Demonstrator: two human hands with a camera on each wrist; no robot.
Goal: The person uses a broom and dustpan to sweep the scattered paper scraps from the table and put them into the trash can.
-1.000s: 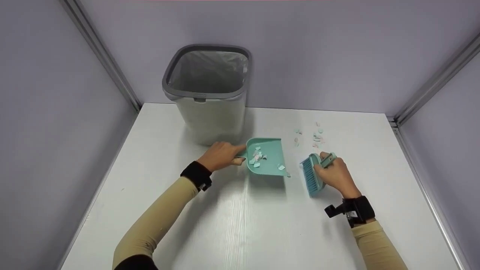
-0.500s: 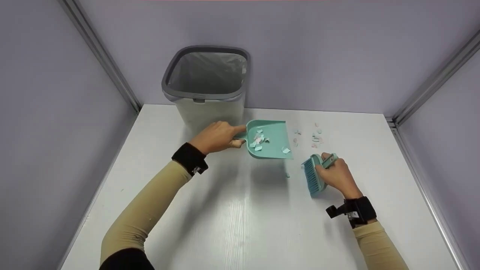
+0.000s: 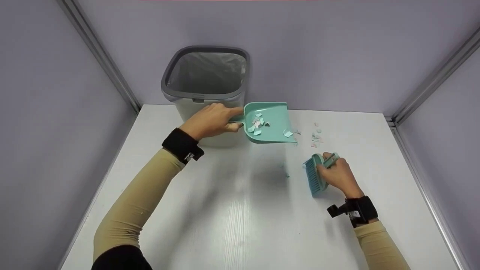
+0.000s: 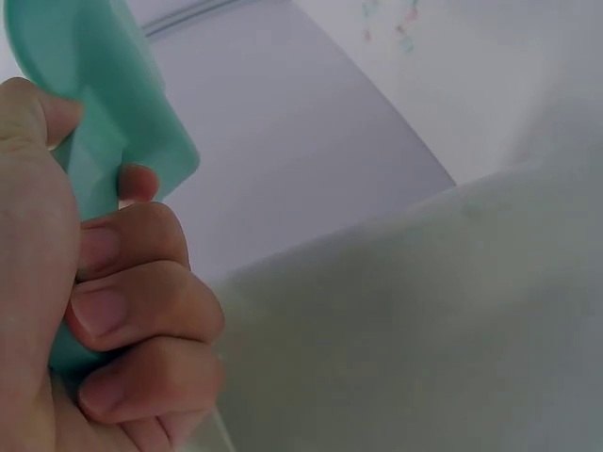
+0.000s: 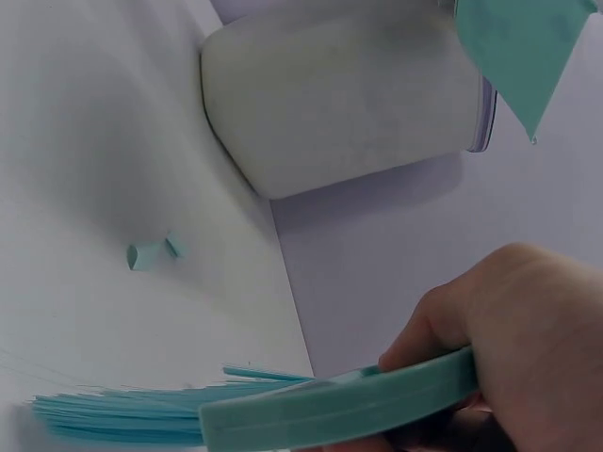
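My left hand grips the handle of a teal dustpan and holds it in the air beside the grey bin. Paper scraps lie in the pan. In the left wrist view my fingers curl round the teal handle. My right hand grips a teal hand brush, bristles down on the white table. The right wrist view shows the brush, the bin and the pan's corner.
More paper scraps lie on the table behind the brush, and one teal scrap lies near the bristles. Lilac walls with metal corner posts enclose the table on three sides. The bin holds a clear liner.
My left hand has lifted the dustpan off the table and carried it up and back toward the bin's rim. The right hand and brush have stayed in place.
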